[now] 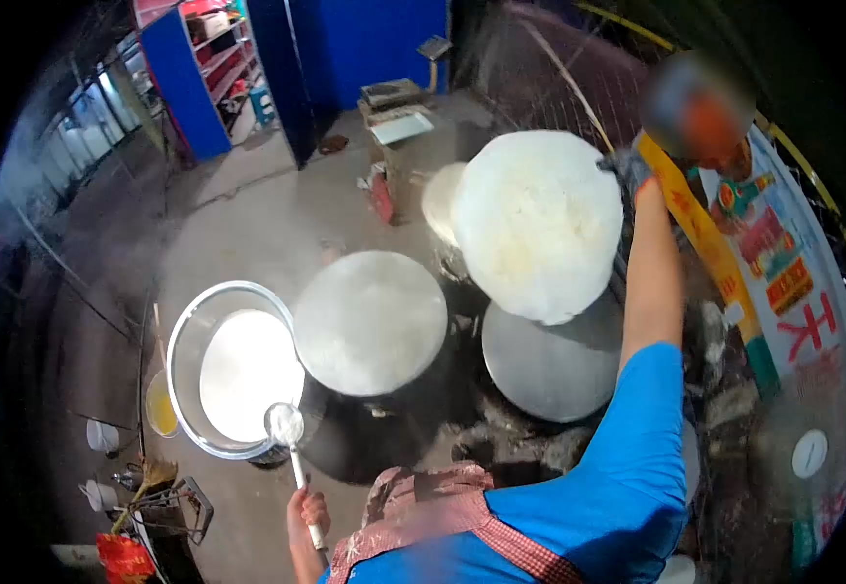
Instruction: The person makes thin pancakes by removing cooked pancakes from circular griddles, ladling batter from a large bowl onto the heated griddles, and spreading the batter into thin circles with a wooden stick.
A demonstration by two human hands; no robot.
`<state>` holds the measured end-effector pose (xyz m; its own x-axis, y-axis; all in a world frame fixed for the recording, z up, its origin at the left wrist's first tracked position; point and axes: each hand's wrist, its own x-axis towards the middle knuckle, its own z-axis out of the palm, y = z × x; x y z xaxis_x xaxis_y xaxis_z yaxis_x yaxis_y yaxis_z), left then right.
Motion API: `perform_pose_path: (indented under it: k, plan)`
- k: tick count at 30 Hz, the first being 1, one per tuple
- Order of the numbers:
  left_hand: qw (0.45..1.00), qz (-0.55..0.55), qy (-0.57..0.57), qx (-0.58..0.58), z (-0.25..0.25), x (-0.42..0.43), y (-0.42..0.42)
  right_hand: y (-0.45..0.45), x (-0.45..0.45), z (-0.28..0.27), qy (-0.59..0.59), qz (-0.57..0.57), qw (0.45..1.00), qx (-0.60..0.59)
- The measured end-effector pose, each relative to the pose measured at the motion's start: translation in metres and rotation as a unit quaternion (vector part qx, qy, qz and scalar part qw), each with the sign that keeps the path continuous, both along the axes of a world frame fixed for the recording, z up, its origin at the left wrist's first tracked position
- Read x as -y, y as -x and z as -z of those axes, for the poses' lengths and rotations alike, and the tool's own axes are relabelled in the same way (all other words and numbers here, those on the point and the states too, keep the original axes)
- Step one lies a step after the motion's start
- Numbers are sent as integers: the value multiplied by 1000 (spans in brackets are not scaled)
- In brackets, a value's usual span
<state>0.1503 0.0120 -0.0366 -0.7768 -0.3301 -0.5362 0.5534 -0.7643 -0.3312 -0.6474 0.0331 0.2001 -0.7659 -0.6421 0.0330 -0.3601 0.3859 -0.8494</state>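
Gripping a ladle (296, 467), lower left of centre, in left hand (308, 511) with fingers round its handle; clamping a white sheet (540, 224), upper right of centre, between fingers of gloved right hand (629, 173).

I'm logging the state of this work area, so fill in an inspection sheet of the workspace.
Surface: grey floor; a pale round plate and a darker round plate.
Job's things: metal pot with white contents; ladle, bowl at the pot's near rim in view; large white sheet partly hiding the darker plate.
Clutter: white containers and red packet at lower left.
Hands: left hand grips the ladle; right hand at the white sheet's edge, grip unclear.
Cables: none certain.
Surroundings: blue panels, shelves, printed banner.
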Motion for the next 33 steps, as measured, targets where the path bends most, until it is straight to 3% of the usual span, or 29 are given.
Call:
perform_pose_path:
  k: [1, 2, 3, 5, 6, 8, 9, 11, 12, 15, 16, 17, 18, 19, 20, 21, 23, 24, 27, 29, 30, 32, 33]
  plan:
    - [1000, -23, 6, 0, 0, -9, 7, 25, 1, 32, 125, 7, 981, 145]
    - [999, -45, 10, 2, 1, -18, 14, 52, 9, 65, 113, 49, 934, 335]
    - [998, -64, -7, 2, 1, -26, 18, 28, 13, 84, 178, 58, 927, 325]
    - [995, -97, -32, 2, -1, -40, 29, 64, 34, 183, 248, 139, 908, 309]
    - [993, -112, -40, 4, -3, -47, 35, 92, 50, 243, 207, 169, 939, 216]
    - [990, -134, -41, 19, -15, -56, 46, 59, 74, 289, 309, 224, 860, 340]
    - [992, -107, -4, 64, -23, -58, 51, 65, 95, 337, 357, 236, 822, 376]
    - [984, -42, 63, 158, -42, -62, 63, 65, 111, 383, 297, 253, 782, 486]
    - [927, -64, 30, 369, -90, -61, 110, 99, 133, 457, 352, 331, 741, 467]
    - [853, -108, 63, 507, -122, -77, 151, 60, 131, 436, 427, 333, 715, 442]
    - [990, -105, -13, 91, -92, -65, 122, 76, 133, 449, 463, 318, 703, 437]
    - [990, -114, -17, 87, -61, -72, 92, 84, 135, 463, 339, 339, 778, 406]
    - [989, -123, -21, 81, -66, -71, 100, 61, 126, 418, 206, 350, 834, 373]
    - [988, -133, -25, 74, -71, -70, 107, 42, 119, 375, 180, 371, 809, 419]
    - [985, -140, -23, 97, -73, -68, 111, 64, 134, 435, 237, 364, 813, 389]
    - [985, -138, -14, 99, -77, -66, 118, 42, 125, 402, 226, 348, 829, 376]
    - [986, -132, 6, 100, -85, -63, 132, 55, 133, 455, 300, 331, 813, 373]
    - [985, -131, 6, 110, -86, -60, 135, 55, 125, 453, 243, 354, 857, 284]
    - [999, -21, -22, 18, -75, -41, 121, 29, 109, 447, 51, 408, 912, 6]
    - [994, 55, -33, 87, -81, -24, 119, 7, 90, 429, -63, 407, 910, 54]
    - [986, 102, -38, 123, -83, -14, 116, -23, 69, 386, 12, 361, 932, 24]
    - [967, 246, -6, 59, -48, 16, 83, -69, 41, 362, -23, 275, 957, -91]
    - [948, 297, -11, 110, -51, 31, 79, -95, 25, 352, -28, 251, 960, -125]
